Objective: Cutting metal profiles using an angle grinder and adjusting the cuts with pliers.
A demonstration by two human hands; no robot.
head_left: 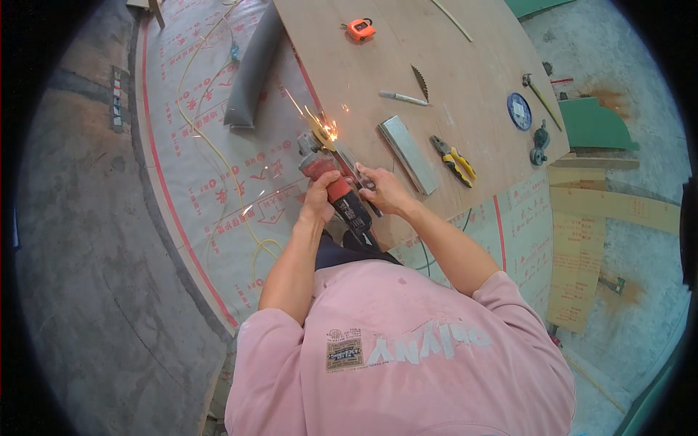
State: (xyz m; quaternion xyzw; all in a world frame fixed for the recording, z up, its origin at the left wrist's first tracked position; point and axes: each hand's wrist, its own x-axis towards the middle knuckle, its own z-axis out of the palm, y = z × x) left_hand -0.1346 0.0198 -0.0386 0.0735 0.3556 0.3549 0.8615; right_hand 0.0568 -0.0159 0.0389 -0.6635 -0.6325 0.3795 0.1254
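The left hand (318, 198) is clamped on one red-and-black angle grinder (352, 211); the right hand (385, 190), just right of that grip, is clamped on one narrow dark piece (347, 161). Sparks (331, 129) show just beyond both grips. Right of them lie one silvery block (408, 155) and one pair of pliers (457, 163), with one pen (404, 97), one serrated blade (420, 83) and one tape measure (359, 30) farther ahead
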